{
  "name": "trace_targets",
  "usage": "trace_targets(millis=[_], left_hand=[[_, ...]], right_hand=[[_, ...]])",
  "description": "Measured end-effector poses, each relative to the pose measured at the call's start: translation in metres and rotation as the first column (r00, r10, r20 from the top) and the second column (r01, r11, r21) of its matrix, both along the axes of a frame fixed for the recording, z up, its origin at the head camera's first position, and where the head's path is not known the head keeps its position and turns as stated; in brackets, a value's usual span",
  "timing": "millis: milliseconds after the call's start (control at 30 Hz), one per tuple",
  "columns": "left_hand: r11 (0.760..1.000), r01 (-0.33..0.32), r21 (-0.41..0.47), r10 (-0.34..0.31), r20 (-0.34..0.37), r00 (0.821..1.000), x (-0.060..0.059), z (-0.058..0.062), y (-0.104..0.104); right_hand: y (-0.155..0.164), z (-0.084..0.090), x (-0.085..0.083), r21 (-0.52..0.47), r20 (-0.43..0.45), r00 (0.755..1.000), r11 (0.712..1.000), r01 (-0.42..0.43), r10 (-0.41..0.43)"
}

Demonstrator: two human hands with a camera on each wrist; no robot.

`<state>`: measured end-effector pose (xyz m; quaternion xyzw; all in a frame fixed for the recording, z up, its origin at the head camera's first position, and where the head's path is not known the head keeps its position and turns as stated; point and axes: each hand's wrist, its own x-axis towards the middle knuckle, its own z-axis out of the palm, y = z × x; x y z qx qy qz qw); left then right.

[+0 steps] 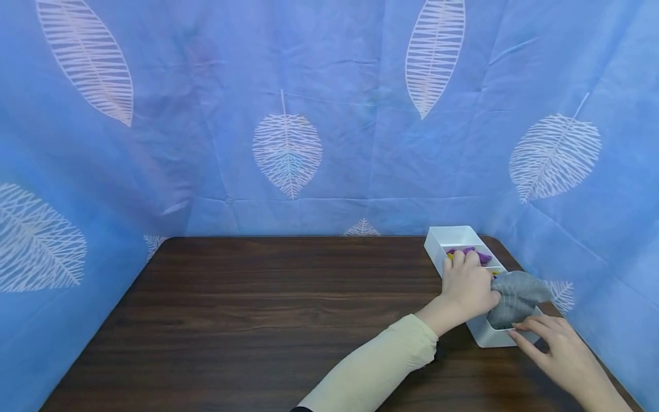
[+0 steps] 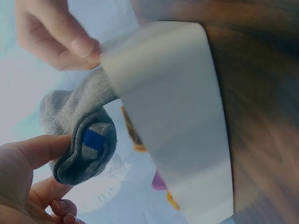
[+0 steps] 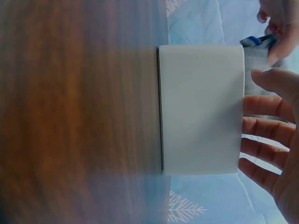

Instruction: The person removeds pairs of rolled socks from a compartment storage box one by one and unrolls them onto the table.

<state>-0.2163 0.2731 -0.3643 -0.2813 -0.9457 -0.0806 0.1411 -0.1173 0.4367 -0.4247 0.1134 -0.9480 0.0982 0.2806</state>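
Note:
A grey sock (image 1: 517,297) rises out of the near compartment of a white divided box (image 1: 453,234). My left hand (image 1: 468,286) pinches its upper end between thumb and fingers. In the left wrist view, the folded opening of the sock (image 2: 88,135) shows a blue patch (image 2: 94,139) inside. My right hand (image 1: 558,349) is at the box's near end, fingertips right at the rim beside the sock's lower part. Its fingers (image 3: 266,126) look fairly straight in the right wrist view. The sock's lower end is hidden inside the box.
Farther compartments of the box hold a purple item (image 1: 484,257) and something yellow, partly behind my left hand. The box stands near the right edge of a dark wooden table (image 1: 257,309). A blue leaf-patterned curtain (image 1: 340,154) surrounds the table's back and sides.

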Motion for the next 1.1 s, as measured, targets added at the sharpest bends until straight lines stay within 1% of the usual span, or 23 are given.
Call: trace_targets(millis=[133,333,533,633,767,900,1000,1100], left_hand=[[0.999,0.013,0.031,-0.013,-0.016,1.000,0.001,0.006,-0.013],[0.993,0.040,0.111,-0.038,-0.023,0.999,0.003,0.009,-0.031],[0.988,0.050,0.144,-0.040,-0.072,0.997,0.001,0.014,-0.047],[0.988,0.040,0.149,-0.028,-0.081,0.996,-0.001,0.017,-0.055],[0.988,0.025,0.155,-0.014,-0.066,0.998,-0.006,0.019,-0.068],[0.985,0.017,0.172,-0.005,-0.071,0.997,-0.013,0.018,-0.083],[0.983,0.008,0.181,0.008,-0.090,0.996,-0.018,0.016,-0.096],[0.983,-0.004,0.186,0.024,-0.104,0.994,-0.022,0.014,-0.109]], right_hand=[[-0.001,0.000,0.001,-0.008,0.045,0.999,1.000,0.021,-0.021],[-0.002,0.001,0.001,-0.003,0.062,0.997,0.999,0.044,-0.044],[-0.003,0.002,0.000,0.010,0.102,0.992,0.997,0.072,-0.072],[-0.003,0.004,0.000,0.015,0.117,0.990,0.997,0.081,-0.082],[-0.005,0.005,-0.001,0.028,0.133,0.986,0.995,0.093,-0.096],[-0.008,0.006,-0.003,0.051,0.146,0.982,0.992,0.112,-0.119],[-0.011,0.007,-0.004,0.089,0.151,0.978,0.987,0.131,-0.143],[-0.013,0.009,-0.006,0.131,0.169,0.969,0.978,0.161,-0.182]])
